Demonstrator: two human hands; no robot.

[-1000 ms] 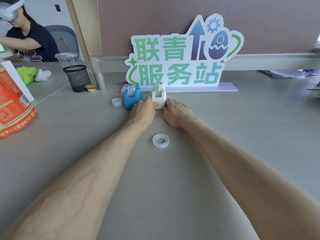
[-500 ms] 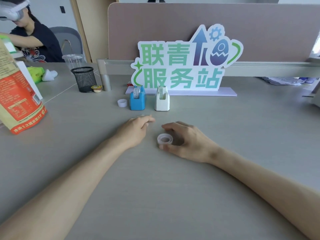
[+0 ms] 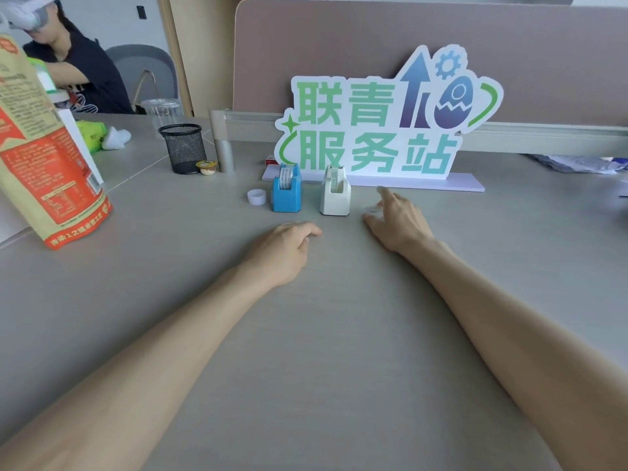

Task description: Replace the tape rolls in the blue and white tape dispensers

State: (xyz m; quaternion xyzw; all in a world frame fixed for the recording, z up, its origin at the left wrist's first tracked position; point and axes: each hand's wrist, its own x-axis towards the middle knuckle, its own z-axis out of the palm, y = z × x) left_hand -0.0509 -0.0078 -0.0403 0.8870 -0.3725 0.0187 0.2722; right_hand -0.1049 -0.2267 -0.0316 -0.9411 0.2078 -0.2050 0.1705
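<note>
The blue dispenser (image 3: 286, 192) and the white dispenser (image 3: 335, 193) are placed side by side on the worktop (image 3: 339, 334), each loaded with a roll. The left hand (image 3: 283, 249) is loosely curled, empty. The right hand (image 3: 396, 220) is spread just beside the white dispenser; a clear tape roll (image 3: 373, 210) is faintly seen at its fingers.

matt grey desk (image 3: 339, 334), glossy plastic dispensers (image 3: 286, 195)

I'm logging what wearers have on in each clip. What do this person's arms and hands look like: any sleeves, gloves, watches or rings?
Both forearms are bare all the way to the bottom of the picture, with no sleeve edge in view. The left hand and right hand wear no gloves. No watch, bracelet or strap shows at either wrist, and no ring is visible on the fingers that show.
</note>
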